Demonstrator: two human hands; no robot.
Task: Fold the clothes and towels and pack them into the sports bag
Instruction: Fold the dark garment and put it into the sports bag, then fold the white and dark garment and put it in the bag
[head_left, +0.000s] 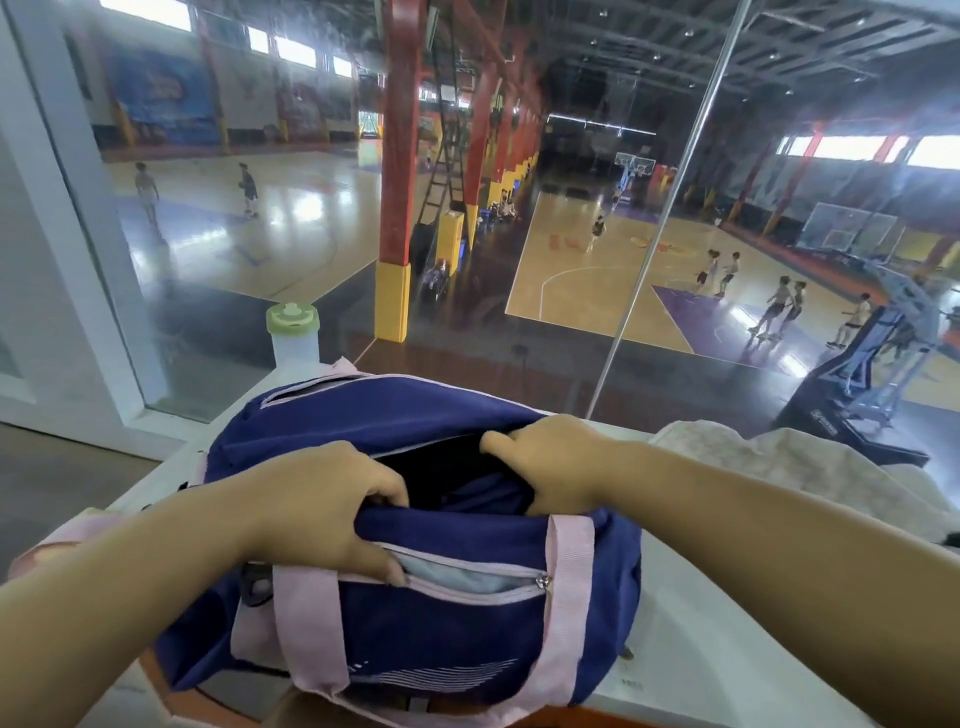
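Now left hand (332, 499) and right hand (556, 462) grip the bag (441, 618); towels (779, 467), bottle (293, 338) nearby.

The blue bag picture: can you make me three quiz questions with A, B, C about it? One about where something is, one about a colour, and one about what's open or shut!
1. Where does the bottle stand?
A) inside the bag
B) behind the bag
C) on the floor

2. What colour are the bag's straps?
A) yellow
B) pink
C) black

3. How is the bag's top?
A) zipped shut
B) pulled open by two hands
C) tied with a rope

Answers:
1 B: it pokes up behind the bag's far left end.
2 B: pink bands run over the dark blue cloth.
3 B: the left hand grips the near edge and the right hand the far edge, with the dark inside showing between them.
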